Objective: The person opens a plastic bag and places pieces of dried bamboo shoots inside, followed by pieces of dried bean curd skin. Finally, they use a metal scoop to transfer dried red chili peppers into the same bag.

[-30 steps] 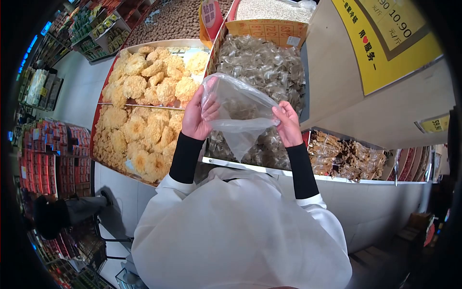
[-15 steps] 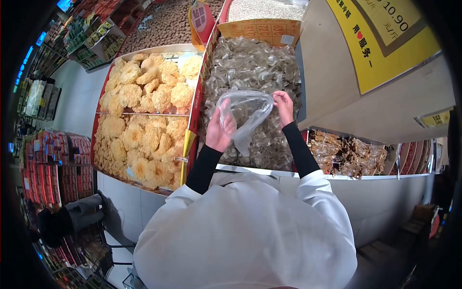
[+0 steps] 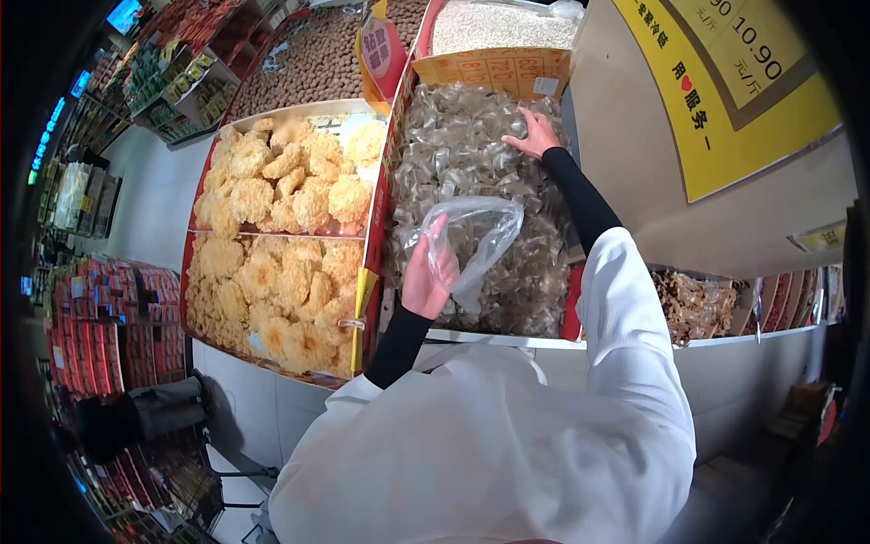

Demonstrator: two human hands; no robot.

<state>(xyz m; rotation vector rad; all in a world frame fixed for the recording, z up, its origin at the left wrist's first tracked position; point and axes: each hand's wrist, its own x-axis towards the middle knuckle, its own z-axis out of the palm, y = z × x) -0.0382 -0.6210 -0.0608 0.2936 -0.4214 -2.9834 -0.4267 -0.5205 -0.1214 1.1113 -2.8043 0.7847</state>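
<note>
My left hand [image 3: 428, 275] holds a clear plastic bag [image 3: 480, 243] by its left side, with part of the hand inside the bag's mouth. The bag hangs open over a bin of small clear-wrapped packets [image 3: 471, 136]. My right hand [image 3: 535, 134] is at the upper right of this bin, fingers apart over the packets, with nothing visible in it. Whether its fingertips touch the packets cannot be told.
Left of the packets is a bin of pale yellow, rough round pieces [image 3: 249, 199]. Brown round goods [image 3: 317, 63] and white grains [image 3: 498, 27] lie behind. A yellow price sign [image 3: 725, 109] stands right. Another person [image 3: 136, 412] is at lower left.
My right hand has let go of the bag's right edge and moved up and forward over the packets, its fingers spreading. My left hand still holds the bag, now slightly lower in view.
</note>
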